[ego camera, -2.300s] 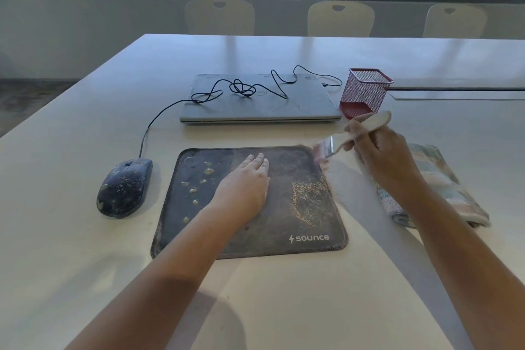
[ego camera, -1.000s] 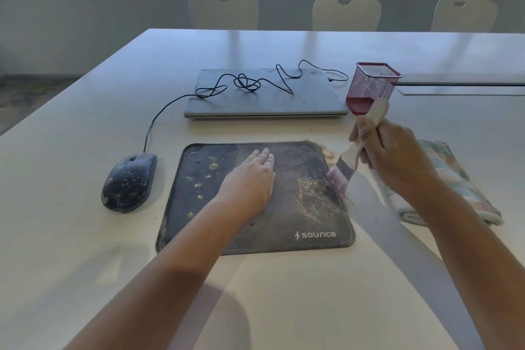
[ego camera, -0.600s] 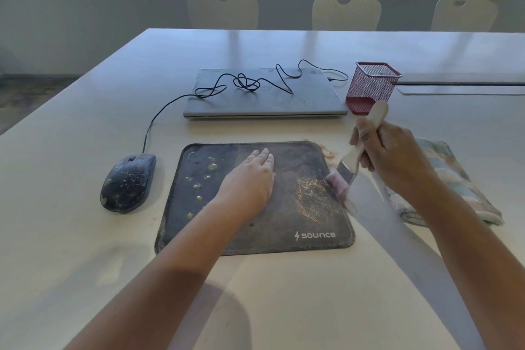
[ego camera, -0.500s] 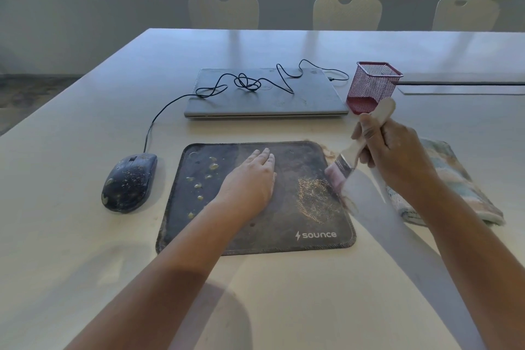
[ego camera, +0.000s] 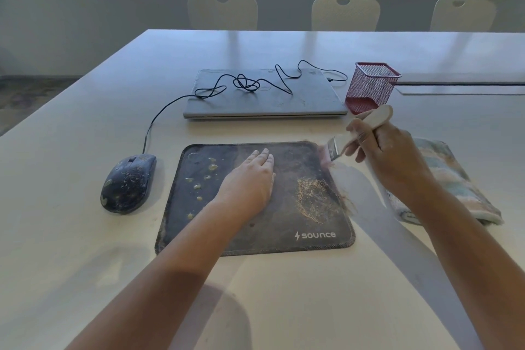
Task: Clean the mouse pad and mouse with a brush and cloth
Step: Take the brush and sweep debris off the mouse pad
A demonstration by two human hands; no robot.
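A dark mouse pad (ego camera: 289, 224) lies on the white table, with yellowish droplets on its left part and a patch of sandy dust on its right. My left hand (ego camera: 250, 179) presses flat on the pad's middle, fingers straight. My right hand (ego camera: 389, 156) grips the pale handle of a flat brush (ego camera: 341, 143); its pinkish bristles touch the pad's far right corner. A dirty dark wired mouse (ego camera: 129, 182) sits left of the pad. A folded pastel cloth (ego camera: 454, 179) lies to the right, partly under my right forearm.
A closed grey laptop (ego camera: 306, 102) lies behind the pad with the mouse cable (ego camera: 244, 84) tangled on it. A red mesh pen holder (ego camera: 370, 86) stands to its right. Pale chairs (ego camera: 345, 13) line the table's far side under the windows.
My right hand has swung the brush from the pad's right edge up to its far right corner. My left hand has stayed flat on the pad.
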